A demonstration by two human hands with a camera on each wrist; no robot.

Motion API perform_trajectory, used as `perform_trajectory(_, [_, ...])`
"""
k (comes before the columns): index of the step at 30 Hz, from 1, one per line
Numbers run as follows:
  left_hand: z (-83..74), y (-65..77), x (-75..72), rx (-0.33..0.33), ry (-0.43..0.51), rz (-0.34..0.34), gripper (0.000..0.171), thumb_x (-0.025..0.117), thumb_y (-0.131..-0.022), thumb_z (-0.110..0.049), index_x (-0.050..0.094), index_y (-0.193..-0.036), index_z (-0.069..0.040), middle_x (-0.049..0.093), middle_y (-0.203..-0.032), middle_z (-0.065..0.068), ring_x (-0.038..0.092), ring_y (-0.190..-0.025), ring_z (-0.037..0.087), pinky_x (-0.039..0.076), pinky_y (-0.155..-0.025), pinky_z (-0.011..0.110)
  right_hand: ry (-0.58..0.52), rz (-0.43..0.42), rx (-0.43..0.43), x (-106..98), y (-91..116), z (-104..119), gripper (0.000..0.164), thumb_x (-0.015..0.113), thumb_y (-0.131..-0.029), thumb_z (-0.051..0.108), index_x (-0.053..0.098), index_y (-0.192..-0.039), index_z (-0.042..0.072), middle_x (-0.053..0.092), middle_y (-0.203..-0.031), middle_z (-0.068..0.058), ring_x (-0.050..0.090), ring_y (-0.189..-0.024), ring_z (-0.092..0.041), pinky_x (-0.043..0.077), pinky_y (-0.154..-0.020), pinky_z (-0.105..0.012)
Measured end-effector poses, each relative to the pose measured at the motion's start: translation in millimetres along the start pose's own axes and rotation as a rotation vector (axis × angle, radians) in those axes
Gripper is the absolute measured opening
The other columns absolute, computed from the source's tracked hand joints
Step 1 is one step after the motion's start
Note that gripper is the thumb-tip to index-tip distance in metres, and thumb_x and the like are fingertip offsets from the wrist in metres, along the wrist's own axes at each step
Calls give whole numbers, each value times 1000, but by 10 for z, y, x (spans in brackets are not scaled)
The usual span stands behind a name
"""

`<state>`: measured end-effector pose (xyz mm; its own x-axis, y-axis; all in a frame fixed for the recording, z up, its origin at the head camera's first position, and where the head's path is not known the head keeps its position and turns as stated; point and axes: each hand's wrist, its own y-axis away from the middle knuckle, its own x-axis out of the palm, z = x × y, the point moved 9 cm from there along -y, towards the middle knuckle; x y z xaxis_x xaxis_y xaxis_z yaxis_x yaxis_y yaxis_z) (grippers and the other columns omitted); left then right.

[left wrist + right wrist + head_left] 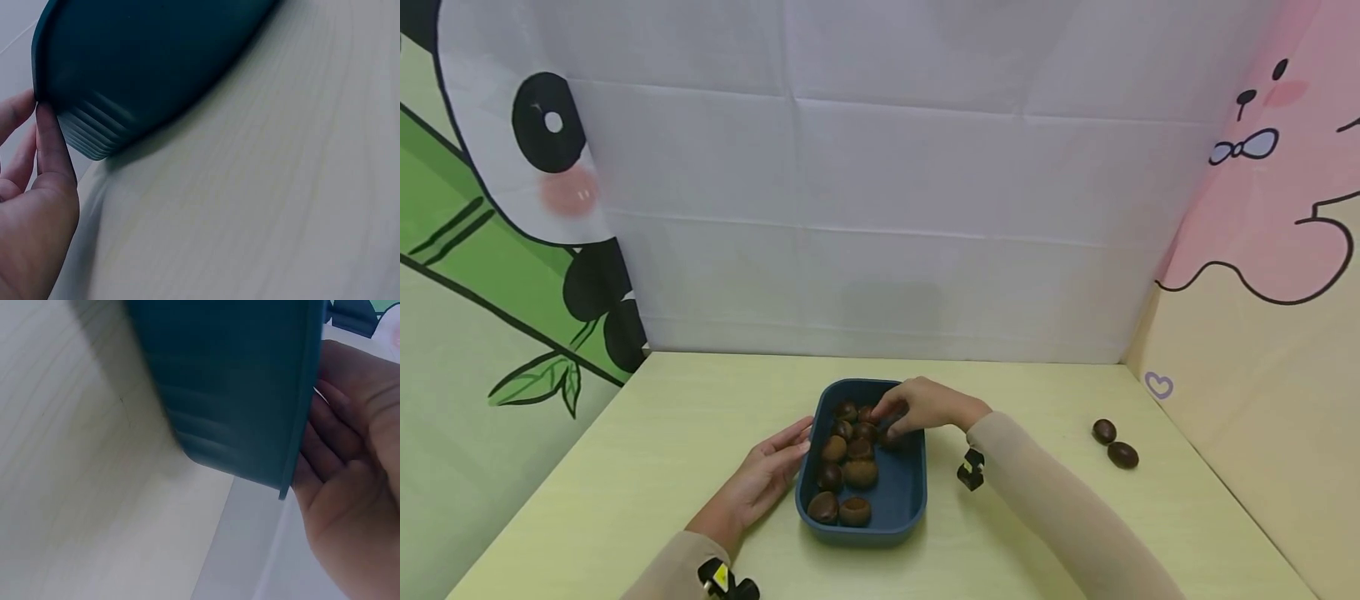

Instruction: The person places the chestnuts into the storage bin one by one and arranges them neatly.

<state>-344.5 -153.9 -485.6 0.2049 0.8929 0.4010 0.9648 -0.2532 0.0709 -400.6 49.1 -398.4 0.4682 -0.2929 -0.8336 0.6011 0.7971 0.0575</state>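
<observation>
A blue rectangular box (pixel 898 492) stands on the table, holding several brown chestnuts (pixel 860 473), most along its left side and toward the back. My left hand (pixel 760 483) is at the box's left side, its fingertips touching the outer wall near the rim; the left wrist view shows the thumb and finger (pixel 53 144) at that rim. My right hand (pixel 928 404) reaches over the back right rim, fingers bent down among the chestnuts. One dark chestnut (pixel 891 439) lies right under its thumb; I cannot tell whether the fingers grip one. In the right wrist view the box wall (pixel 231 394) hides the fingertips.
Two dark chestnuts (pixel 1123 455) lie close together on the right side of the pale yellow table (pixel 1022 392). A white cloth panel (pixel 887 250) stands behind the table. Walls with cartoon pictures rise on the left and right.
</observation>
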Motion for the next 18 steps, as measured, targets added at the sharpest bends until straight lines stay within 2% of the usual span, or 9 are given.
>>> perform_trajectory(5, [-5, 8, -4, 2, -4, 0, 60, 55, -101, -1, 30, -155, 2, 54, -142, 6, 56, -123, 9, 44, -105, 25, -68, -35, 7, -89, 114, -16, 35, 74, -93, 15, 69, -127, 7, 67, -124, -8, 65, -111, -21, 54, -90, -27])
perform_trajectory(9, [-6, 9, 3, 2, -12, 8, 60, 56, -102, -2, 29, -156, 2, 53, -144, 7, 56, -124, 8, 44, -105, 25, -99, -83, 19, -191, 270, -37, 35, 73, -94, 19, 68, -127, 8, 67, -125, -5, 65, -111, -21, 54, -91, -31])
perform_trajectory(13, [-7, 20, -2, 0, -6, 1, 60, 55, -101, -1, 30, -155, 2, 51, -146, 8, 56, -124, 8, 44, -105, 25, -101, -129, 25, -302, 459, -42, 34, 71, -95, 23, 69, -126, 7, 67, -124, -3, 64, -111, -20, 53, -95, -36])
perform_trajectory(18, [-4, 13, 6, 1, -22, 2, 60, 56, -101, -2, 31, -155, 1, 46, -150, 12, 55, -125, 9, 44, -106, 25, -89, -190, 58, -440, 766, -136, 31, 69, -96, 25, 70, -124, 10, 68, -121, -2, 65, -107, -18, 54, -92, -35])
